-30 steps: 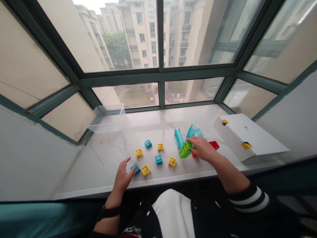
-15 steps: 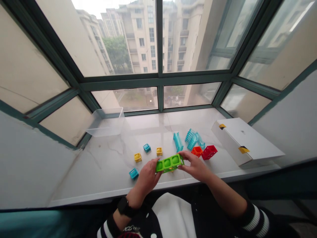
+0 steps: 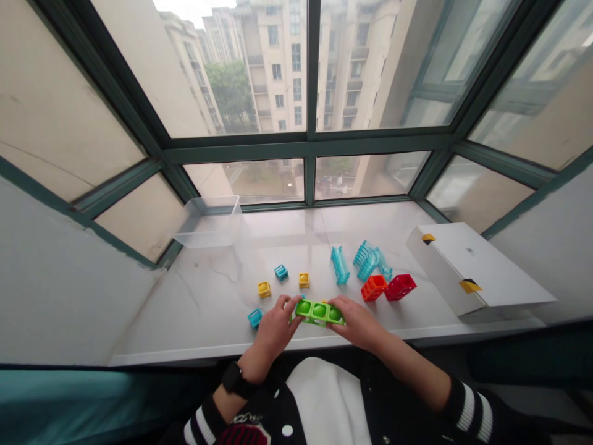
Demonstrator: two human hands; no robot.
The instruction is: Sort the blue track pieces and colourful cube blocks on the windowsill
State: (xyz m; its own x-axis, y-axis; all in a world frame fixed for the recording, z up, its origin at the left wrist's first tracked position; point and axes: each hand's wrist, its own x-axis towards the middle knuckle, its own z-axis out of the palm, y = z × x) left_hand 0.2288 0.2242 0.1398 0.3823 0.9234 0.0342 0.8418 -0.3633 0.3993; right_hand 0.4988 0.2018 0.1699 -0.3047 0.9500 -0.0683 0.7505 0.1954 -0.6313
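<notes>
A green toy block (image 3: pixel 319 311) made of three joined cells lies crosswise between my hands, raised above the ledge's front part. My left hand (image 3: pixel 277 324) is closed on its left end, fingers on top and thumb below. The right end is gripped by my right hand (image 3: pixel 356 322), which hides its edge. Left of my left hand sits a blue cube (image 3: pixel 255 317). Beyond the hands are a yellow cube (image 3: pixel 264 288), another blue cube (image 3: pixel 281 272) and a second yellow cube (image 3: pixel 304 280). Small blue and yellow bits show behind the green block, mostly hidden.
An orange block (image 3: pixel 373 288) and a red block (image 3: pixel 400 287) stand right of my hands. Behind them lie clear blue track pieces (image 3: pixel 340 266). A clear plastic bin (image 3: pixel 208 238) is at the back left, a white box (image 3: pixel 486 266) at the right. Windows border the ledge (image 3: pixel 185 309).
The green block has turned: its right end has dropped, so it lies more level. Both hands remain on it. The whole view has shifted slightly.
</notes>
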